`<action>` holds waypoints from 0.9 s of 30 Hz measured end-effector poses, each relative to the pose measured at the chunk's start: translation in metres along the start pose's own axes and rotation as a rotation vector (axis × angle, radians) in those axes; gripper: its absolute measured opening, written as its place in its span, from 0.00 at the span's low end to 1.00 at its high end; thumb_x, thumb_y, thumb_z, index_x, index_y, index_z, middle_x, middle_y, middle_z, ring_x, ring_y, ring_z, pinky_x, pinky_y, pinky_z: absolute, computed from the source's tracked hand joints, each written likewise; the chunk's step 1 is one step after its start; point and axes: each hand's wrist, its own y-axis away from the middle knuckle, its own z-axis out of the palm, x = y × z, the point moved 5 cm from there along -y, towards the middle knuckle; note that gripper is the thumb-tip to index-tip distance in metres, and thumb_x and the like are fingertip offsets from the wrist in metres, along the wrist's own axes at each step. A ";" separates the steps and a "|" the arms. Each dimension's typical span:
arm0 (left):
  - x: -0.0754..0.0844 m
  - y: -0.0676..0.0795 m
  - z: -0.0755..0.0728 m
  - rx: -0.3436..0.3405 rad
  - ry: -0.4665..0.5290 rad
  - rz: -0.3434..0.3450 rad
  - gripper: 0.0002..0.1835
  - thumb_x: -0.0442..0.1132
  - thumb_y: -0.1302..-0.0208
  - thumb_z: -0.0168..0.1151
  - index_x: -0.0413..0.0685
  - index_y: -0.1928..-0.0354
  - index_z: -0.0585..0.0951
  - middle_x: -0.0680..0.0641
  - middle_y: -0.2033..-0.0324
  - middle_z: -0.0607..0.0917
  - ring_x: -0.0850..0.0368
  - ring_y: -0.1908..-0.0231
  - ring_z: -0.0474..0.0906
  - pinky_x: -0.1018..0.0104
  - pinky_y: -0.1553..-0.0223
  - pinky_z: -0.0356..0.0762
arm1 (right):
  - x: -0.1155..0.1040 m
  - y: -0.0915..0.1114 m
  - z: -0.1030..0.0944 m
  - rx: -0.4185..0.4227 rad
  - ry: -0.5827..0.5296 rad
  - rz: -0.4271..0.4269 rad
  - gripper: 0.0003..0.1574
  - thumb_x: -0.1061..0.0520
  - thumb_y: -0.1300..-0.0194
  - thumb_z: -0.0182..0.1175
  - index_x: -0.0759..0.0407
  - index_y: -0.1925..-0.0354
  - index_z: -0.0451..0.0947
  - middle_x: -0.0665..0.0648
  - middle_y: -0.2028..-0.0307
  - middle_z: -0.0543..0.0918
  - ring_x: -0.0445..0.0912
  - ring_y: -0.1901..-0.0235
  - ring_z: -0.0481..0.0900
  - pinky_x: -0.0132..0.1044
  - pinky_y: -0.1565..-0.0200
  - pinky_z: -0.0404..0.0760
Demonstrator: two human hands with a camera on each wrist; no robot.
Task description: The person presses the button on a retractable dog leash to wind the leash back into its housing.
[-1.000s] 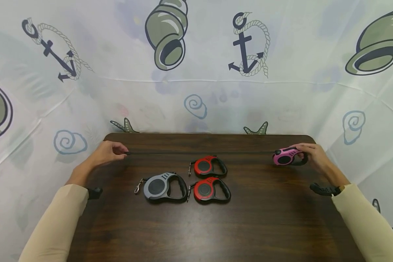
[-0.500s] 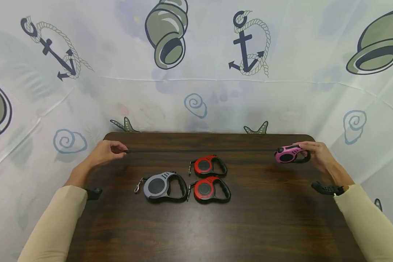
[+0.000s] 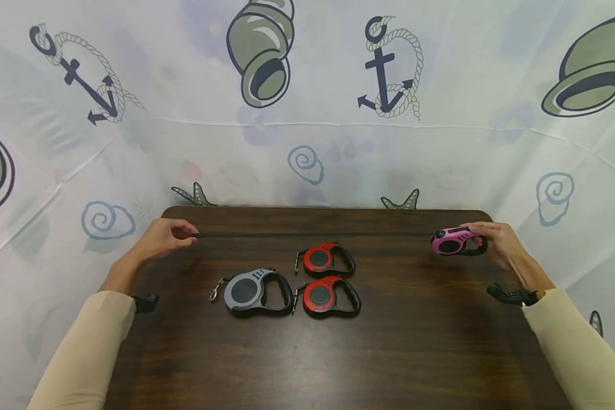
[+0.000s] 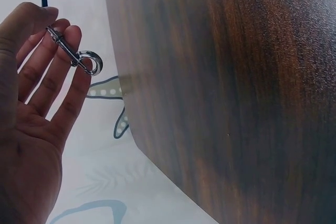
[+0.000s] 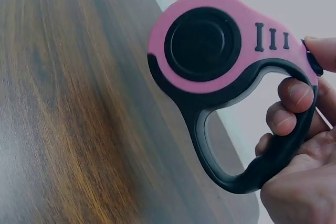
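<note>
My right hand (image 3: 498, 245) grips the black loop handle of a pink retractable dog leash (image 3: 450, 241), thumb at its black button (image 5: 314, 64) in the right wrist view. Out of the casing runs a thin dark cord (image 3: 312, 234), stretched straight across the far part of the table. At its other end, my left hand (image 3: 165, 236) pinches the cord's end between thumb and fingers. A silver snap hook (image 4: 65, 45) lies against those fingers in the left wrist view. Both hands are near the table's far corners.
On the brown wooden table (image 3: 307, 364) lie a grey retractable leash (image 3: 246, 290) and two red ones, an upper red leash (image 3: 319, 259) and a lower red leash (image 3: 320, 296), mid-table. A patterned white cloth (image 3: 338, 154) hangs behind and at both sides.
My right hand has shifted slightly right and away with the pink leash. The left hand has drifted slightly left. The cord stays stretched between them, and the other leashes lie unmoved.
</note>
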 end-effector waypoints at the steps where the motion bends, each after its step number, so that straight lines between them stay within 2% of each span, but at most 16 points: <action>1: 0.000 0.000 0.000 -0.001 0.003 -0.003 0.09 0.25 0.42 0.77 0.38 0.60 0.89 0.44 0.68 0.91 0.68 0.70 0.83 0.79 0.66 0.79 | 0.000 0.000 0.000 0.001 0.003 0.002 0.16 0.62 0.19 0.56 0.60 0.52 0.92 0.45 0.57 0.91 0.40 0.58 0.78 0.29 0.55 0.77; 9: 0.003 -0.001 -0.001 0.003 0.015 -0.006 0.08 0.25 0.42 0.76 0.37 0.61 0.89 0.44 0.69 0.90 0.67 0.71 0.83 0.79 0.67 0.79 | 0.000 0.000 0.000 -0.015 0.069 -0.004 0.19 0.57 0.17 0.52 0.58 0.51 0.91 0.47 0.62 0.84 0.43 0.60 0.71 0.36 0.53 0.67; 16: 0.008 -0.001 0.001 -0.004 0.006 0.003 0.07 0.27 0.41 0.77 0.38 0.61 0.89 0.44 0.68 0.91 0.68 0.71 0.82 0.80 0.66 0.78 | 0.004 0.000 0.004 -0.041 0.070 -0.028 0.19 0.59 0.16 0.51 0.59 0.49 0.90 0.47 0.65 0.85 0.42 0.65 0.73 0.35 0.60 0.70; 20: 0.010 -0.001 0.001 0.005 -0.006 0.021 0.08 0.27 0.42 0.78 0.39 0.61 0.89 0.45 0.68 0.91 0.68 0.71 0.82 0.81 0.66 0.78 | 0.002 0.002 0.007 -0.021 0.068 -0.036 0.17 0.59 0.17 0.54 0.60 0.47 0.89 0.46 0.60 0.87 0.42 0.61 0.74 0.32 0.58 0.73; 23: 0.011 -0.002 0.001 0.006 -0.003 0.044 0.08 0.27 0.43 0.78 0.39 0.61 0.89 0.45 0.68 0.91 0.69 0.71 0.82 0.82 0.67 0.77 | 0.001 0.003 0.010 0.004 0.088 -0.035 0.16 0.59 0.19 0.57 0.62 0.44 0.88 0.45 0.61 0.86 0.43 0.60 0.73 0.33 0.58 0.71; 27: 0.012 -0.001 0.003 0.004 0.011 0.050 0.08 0.27 0.42 0.78 0.38 0.61 0.89 0.45 0.68 0.91 0.69 0.71 0.82 0.81 0.67 0.77 | -0.001 0.002 0.015 -0.003 0.144 -0.068 0.16 0.61 0.21 0.60 0.67 0.42 0.85 0.46 0.64 0.83 0.45 0.62 0.71 0.35 0.59 0.69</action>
